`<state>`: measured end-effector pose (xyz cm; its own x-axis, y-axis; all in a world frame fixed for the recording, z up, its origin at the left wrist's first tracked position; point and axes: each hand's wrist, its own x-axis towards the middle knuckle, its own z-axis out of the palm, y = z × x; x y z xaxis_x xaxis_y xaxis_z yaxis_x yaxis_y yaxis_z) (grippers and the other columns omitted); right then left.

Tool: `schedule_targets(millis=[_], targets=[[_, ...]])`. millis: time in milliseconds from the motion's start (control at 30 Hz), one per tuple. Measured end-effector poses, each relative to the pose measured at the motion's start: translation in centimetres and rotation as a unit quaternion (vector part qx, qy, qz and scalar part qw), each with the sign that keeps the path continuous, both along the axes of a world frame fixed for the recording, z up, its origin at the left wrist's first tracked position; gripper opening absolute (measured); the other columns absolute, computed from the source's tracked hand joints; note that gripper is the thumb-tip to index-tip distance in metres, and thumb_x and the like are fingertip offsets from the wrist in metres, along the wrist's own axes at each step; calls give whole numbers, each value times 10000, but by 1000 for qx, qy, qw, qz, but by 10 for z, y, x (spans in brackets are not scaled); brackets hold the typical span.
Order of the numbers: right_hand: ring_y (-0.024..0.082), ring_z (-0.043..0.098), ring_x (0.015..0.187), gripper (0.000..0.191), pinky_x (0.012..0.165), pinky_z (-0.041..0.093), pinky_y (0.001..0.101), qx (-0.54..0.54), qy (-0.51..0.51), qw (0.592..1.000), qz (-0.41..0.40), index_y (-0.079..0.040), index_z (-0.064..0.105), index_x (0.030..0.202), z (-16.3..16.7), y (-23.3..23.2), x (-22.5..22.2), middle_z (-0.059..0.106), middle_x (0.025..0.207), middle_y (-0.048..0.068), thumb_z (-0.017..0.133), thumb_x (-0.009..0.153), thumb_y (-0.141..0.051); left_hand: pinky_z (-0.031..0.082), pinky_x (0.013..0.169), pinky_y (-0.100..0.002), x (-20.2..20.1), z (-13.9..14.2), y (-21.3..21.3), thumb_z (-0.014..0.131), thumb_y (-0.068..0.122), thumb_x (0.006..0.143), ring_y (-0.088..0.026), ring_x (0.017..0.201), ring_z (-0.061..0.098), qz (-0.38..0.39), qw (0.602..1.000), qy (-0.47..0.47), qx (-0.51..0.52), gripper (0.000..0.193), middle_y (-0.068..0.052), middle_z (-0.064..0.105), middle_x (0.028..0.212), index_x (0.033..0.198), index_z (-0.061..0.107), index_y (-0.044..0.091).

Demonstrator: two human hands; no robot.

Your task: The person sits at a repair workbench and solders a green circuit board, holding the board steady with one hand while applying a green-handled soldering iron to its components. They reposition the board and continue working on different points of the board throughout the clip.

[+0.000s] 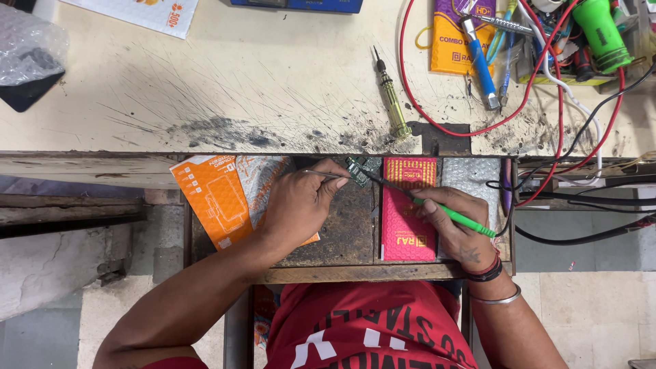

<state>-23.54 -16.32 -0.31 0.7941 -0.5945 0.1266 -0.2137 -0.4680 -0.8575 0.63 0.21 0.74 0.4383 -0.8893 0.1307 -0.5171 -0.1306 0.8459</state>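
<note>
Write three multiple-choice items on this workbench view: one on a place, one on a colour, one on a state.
1. Where does the small green circuit board lie?
A. on the open drawer, just under the bench edge
B. on the floor tiles
C. on the bench top beside the torch

2. What colour is the handle of the tool in the right hand?
A. red
B. bright green
C. black

3. How does the left hand stand?
A. flat and empty
B. pinching thin metal tweezers that point at the board
C. gripping the screwdriver on the bench

Key: 1 A, the board sits in the drawer space below the bench edge. 2 B, the handle running out past the fingers is bright green. 3 B, the thumb and finger close on the tweezers, whose tips reach the board.
</note>
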Motion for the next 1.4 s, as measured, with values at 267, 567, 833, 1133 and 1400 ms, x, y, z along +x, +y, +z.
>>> schedule_targets(millis=[267,567,833,1133,1400], targets=[[165,744,797,187,730,573,282,-20,-16,999,23,-7,751,1103,0,-1,-1,777,990,128,637,1012,-124,517,596,-407,-1,1,1,638,253,999,-279,662,724,7,1000,-9,20,174,-77,756,842,1006,743,114],[164,742,777,186,705,572,275,-4,-25,1000,14,4,752,1092,0,1,-2,771,949,128,631,1008,-111,493,544,-408,-2,3,-1,645,274,991,-256,569,701,12,998,-3,64,176,-99,712,693,1018,751,137],[172,736,774,186,720,573,284,10,-31,999,-6,29,750,1073,-3,1,-6,762,915,135,629,1004,-94,499,556,-407,-1,1,1,646,259,994,-265,595,706,11,999,-3,46,170,-99,727,737,1011,746,123],[186,745,793,181,736,580,295,3,-34,999,18,17,751,1055,-1,0,-6,770,965,142,628,999,-103,500,572,-403,-1,0,1,650,256,993,-270,597,702,13,999,-5,47,172,-97,727,762,1014,754,121],[187,745,778,189,727,572,296,-13,-21,1000,-6,21,754,1072,0,0,-6,768,924,136,634,992,-101,495,540,-399,-1,1,0,643,272,995,-243,577,706,11,998,1,58,173,-91,708,685,1011,741,130]])
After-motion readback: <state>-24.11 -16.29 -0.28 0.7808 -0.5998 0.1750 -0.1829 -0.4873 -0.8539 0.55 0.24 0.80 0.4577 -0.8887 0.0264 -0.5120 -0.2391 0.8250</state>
